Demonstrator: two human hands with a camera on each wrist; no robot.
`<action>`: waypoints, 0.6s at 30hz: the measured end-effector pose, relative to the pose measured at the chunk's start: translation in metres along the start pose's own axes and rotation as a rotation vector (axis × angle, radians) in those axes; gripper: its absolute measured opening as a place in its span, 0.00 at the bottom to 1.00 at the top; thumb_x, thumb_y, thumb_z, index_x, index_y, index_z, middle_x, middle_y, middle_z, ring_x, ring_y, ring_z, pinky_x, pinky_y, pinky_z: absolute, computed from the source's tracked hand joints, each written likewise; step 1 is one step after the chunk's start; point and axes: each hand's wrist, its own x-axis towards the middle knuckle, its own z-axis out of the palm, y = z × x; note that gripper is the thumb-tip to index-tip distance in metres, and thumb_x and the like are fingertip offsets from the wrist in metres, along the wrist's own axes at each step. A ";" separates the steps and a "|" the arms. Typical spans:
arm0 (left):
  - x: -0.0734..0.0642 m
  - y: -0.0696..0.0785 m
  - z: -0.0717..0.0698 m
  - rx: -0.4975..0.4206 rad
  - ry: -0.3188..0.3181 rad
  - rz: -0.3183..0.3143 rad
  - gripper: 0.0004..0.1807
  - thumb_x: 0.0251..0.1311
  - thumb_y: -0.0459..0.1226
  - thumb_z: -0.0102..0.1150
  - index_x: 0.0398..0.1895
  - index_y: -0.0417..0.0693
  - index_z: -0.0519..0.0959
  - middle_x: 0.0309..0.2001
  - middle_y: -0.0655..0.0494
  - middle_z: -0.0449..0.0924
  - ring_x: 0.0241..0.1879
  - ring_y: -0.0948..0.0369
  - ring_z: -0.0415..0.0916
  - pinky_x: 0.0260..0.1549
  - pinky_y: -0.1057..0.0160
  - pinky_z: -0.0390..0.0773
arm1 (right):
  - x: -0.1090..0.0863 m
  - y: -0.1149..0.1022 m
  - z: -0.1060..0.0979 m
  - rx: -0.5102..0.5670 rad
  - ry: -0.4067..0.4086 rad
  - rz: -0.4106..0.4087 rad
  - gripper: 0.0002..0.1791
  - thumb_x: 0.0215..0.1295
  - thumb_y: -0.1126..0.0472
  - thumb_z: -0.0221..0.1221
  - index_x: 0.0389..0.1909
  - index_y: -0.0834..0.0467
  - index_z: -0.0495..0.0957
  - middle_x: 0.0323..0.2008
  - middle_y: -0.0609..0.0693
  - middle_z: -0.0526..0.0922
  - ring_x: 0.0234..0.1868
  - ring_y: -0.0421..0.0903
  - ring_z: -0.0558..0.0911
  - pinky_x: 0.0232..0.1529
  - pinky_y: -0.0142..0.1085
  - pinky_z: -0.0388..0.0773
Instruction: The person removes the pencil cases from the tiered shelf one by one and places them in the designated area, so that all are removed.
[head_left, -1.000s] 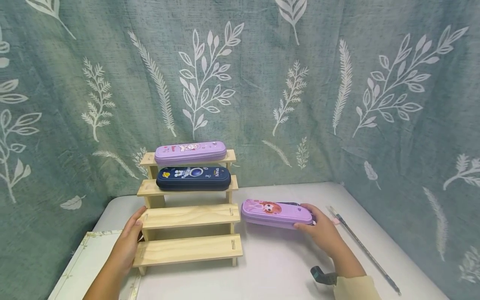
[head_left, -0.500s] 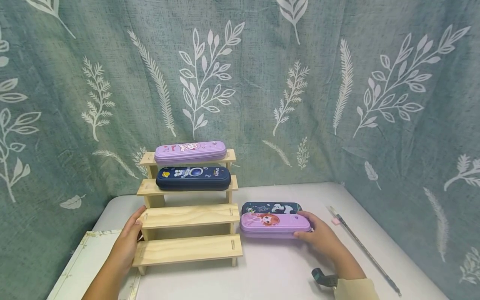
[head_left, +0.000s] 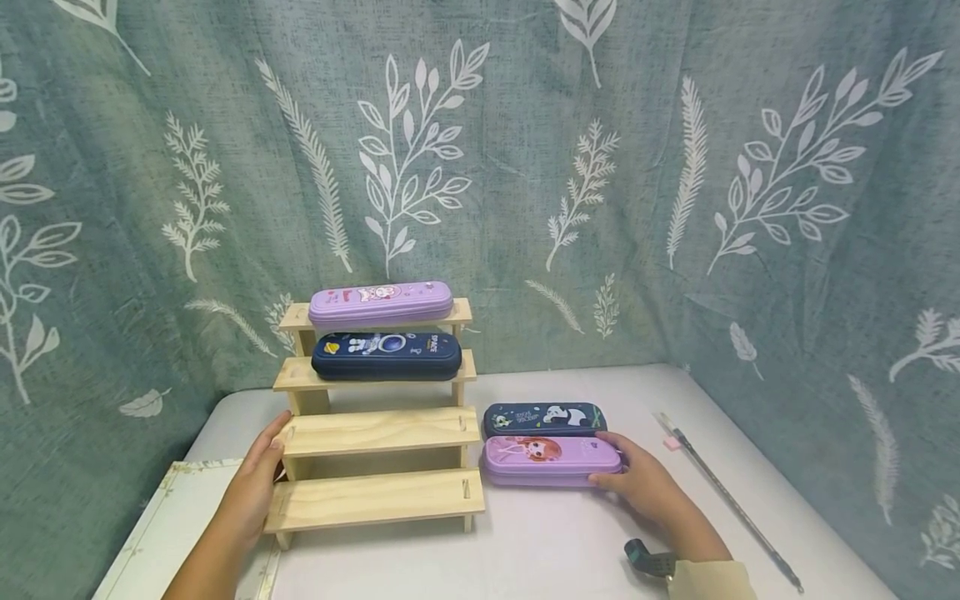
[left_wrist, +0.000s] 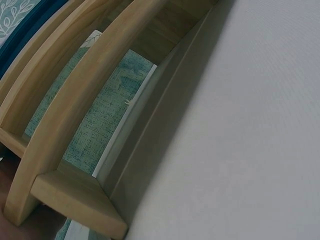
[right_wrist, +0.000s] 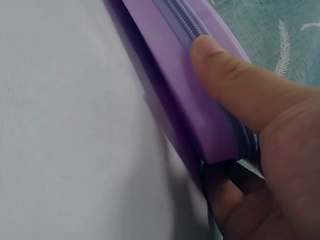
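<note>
Shifted toward the person since the earliest head frame, the doll-print case now lies just in front of the panda case over the worktop; in the head view its long axis runs left to right, roughly parallel to the boards of the rack just to its left; the right hand is much the nearer, its grip clamped on the case's right end, so the case reaches leftward from it, the relation I judge any move turns on; the left hand holds the rack's opposite side. Left wrist view: that grip curls at the board ends, only partly visible. Right wrist view: thumb across the zip, fingers round the end; I cannot tell whether the base touches down.
</note>
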 end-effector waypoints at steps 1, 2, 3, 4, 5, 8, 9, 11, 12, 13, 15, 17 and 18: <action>0.000 0.000 0.000 0.002 0.000 0.001 0.32 0.85 0.54 0.26 0.87 0.63 0.42 0.86 0.48 0.32 0.83 0.37 0.28 0.78 0.31 0.34 | 0.000 0.000 0.000 -0.011 0.002 0.000 0.52 0.57 0.39 0.74 0.79 0.53 0.64 0.76 0.70 0.64 0.77 0.74 0.60 0.74 0.70 0.55; 0.000 -0.001 -0.001 0.005 0.001 0.003 0.32 0.85 0.54 0.26 0.87 0.63 0.42 0.86 0.48 0.32 0.83 0.37 0.28 0.78 0.31 0.34 | 0.000 0.000 0.001 -0.014 0.003 -0.001 0.52 0.57 0.40 0.74 0.80 0.53 0.64 0.76 0.70 0.64 0.77 0.74 0.60 0.74 0.70 0.55; 0.001 -0.001 -0.001 0.008 0.002 0.003 0.32 0.85 0.54 0.26 0.87 0.63 0.42 0.86 0.48 0.33 0.83 0.37 0.28 0.78 0.30 0.34 | 0.001 0.000 0.001 -0.021 0.003 -0.002 0.52 0.58 0.40 0.74 0.80 0.53 0.63 0.76 0.70 0.63 0.77 0.74 0.60 0.74 0.70 0.55; 0.001 -0.001 -0.001 0.011 0.003 0.004 0.32 0.85 0.53 0.26 0.87 0.63 0.42 0.86 0.48 0.33 0.83 0.37 0.28 0.78 0.30 0.34 | 0.001 0.000 0.001 -0.023 0.002 0.000 0.52 0.58 0.40 0.74 0.80 0.53 0.63 0.77 0.70 0.63 0.77 0.74 0.60 0.74 0.69 0.55; 0.002 -0.001 -0.001 0.014 0.005 0.004 0.32 0.85 0.53 0.26 0.87 0.64 0.42 0.86 0.48 0.33 0.83 0.37 0.28 0.78 0.30 0.35 | 0.002 0.001 0.002 -0.025 0.001 0.005 0.53 0.58 0.40 0.74 0.80 0.53 0.63 0.77 0.70 0.63 0.77 0.74 0.60 0.75 0.69 0.55; 0.003 -0.001 -0.001 0.018 0.010 0.000 0.32 0.85 0.53 0.26 0.87 0.65 0.42 0.86 0.48 0.33 0.83 0.36 0.29 0.78 0.31 0.35 | 0.004 0.002 0.002 -0.031 0.000 0.020 0.53 0.59 0.38 0.73 0.81 0.52 0.61 0.77 0.69 0.62 0.78 0.73 0.59 0.75 0.69 0.54; 0.003 -0.001 -0.001 0.018 0.011 -0.002 0.32 0.85 0.53 0.26 0.87 0.65 0.42 0.86 0.48 0.33 0.83 0.36 0.29 0.78 0.31 0.35 | 0.005 0.002 0.003 -0.036 0.002 0.026 0.53 0.59 0.38 0.72 0.81 0.51 0.61 0.78 0.69 0.61 0.78 0.73 0.59 0.75 0.69 0.54; 0.002 -0.001 -0.001 0.018 0.011 -0.003 0.32 0.85 0.53 0.26 0.87 0.65 0.42 0.86 0.49 0.32 0.83 0.35 0.29 0.78 0.30 0.35 | 0.007 0.003 0.003 -0.036 0.004 0.038 0.54 0.59 0.37 0.72 0.81 0.51 0.60 0.78 0.68 0.61 0.78 0.73 0.59 0.75 0.69 0.54; 0.002 -0.001 -0.001 0.018 0.011 -0.004 0.32 0.85 0.53 0.26 0.87 0.65 0.42 0.86 0.49 0.31 0.83 0.35 0.28 0.78 0.30 0.35 | 0.007 0.003 0.003 -0.037 0.005 0.042 0.54 0.59 0.37 0.72 0.82 0.51 0.60 0.78 0.68 0.61 0.78 0.73 0.59 0.75 0.69 0.54; 0.002 -0.002 -0.001 0.018 0.011 -0.006 0.32 0.85 0.53 0.25 0.87 0.65 0.42 0.86 0.49 0.31 0.83 0.34 0.28 0.78 0.30 0.35 | 0.007 0.003 0.003 -0.039 0.005 0.046 0.54 0.59 0.37 0.72 0.82 0.51 0.60 0.78 0.68 0.61 0.78 0.73 0.59 0.75 0.69 0.54; 0.001 -0.002 0.000 0.020 0.010 -0.006 0.31 0.85 0.53 0.25 0.87 0.65 0.42 0.86 0.48 0.31 0.83 0.34 0.28 0.78 0.30 0.34 | 0.008 0.003 0.004 -0.040 0.007 0.051 0.54 0.59 0.37 0.72 0.82 0.51 0.60 0.78 0.68 0.61 0.78 0.73 0.58 0.74 0.70 0.54; 0.001 -0.002 0.000 0.019 0.011 -0.010 0.31 0.85 0.53 0.25 0.87 0.65 0.42 0.86 0.49 0.31 0.83 0.34 0.28 0.78 0.30 0.35 | 0.008 0.004 0.006 -0.041 0.010 0.055 0.55 0.59 0.37 0.72 0.82 0.52 0.60 0.78 0.67 0.61 0.78 0.72 0.58 0.75 0.69 0.54; 0.000 -0.002 0.000 0.018 0.011 -0.009 0.31 0.85 0.53 0.25 0.87 0.65 0.42 0.86 0.48 0.31 0.83 0.34 0.28 0.78 0.30 0.35 | 0.008 0.004 0.007 -0.040 0.012 0.055 0.55 0.59 0.37 0.72 0.82 0.52 0.59 0.79 0.67 0.61 0.78 0.72 0.58 0.75 0.69 0.54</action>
